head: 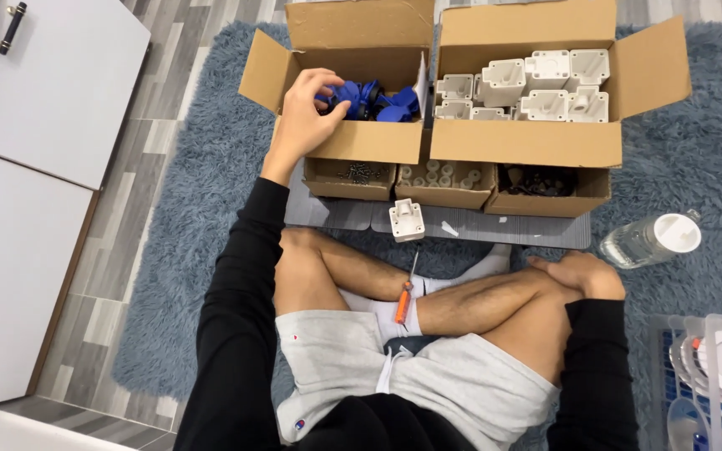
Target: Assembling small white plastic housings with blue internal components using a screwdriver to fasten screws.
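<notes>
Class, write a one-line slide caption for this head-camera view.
Seated cross-legged, a person's left hand reaches into a box of blue parts; right hand rests on knee.

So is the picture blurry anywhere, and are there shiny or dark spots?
Head view: mostly sharp and evenly lit; the left hand in the box of blue parts looks slightly soft; the small box of dark parts is shadowed; faint shine on the clear bottle; edges bend a little.

Shaggy blue-grey rug [202, 167] over grey wood-plank floor [102, 317]; white cabinet [35, 100] with dark handle [10, 27] left.
</notes>
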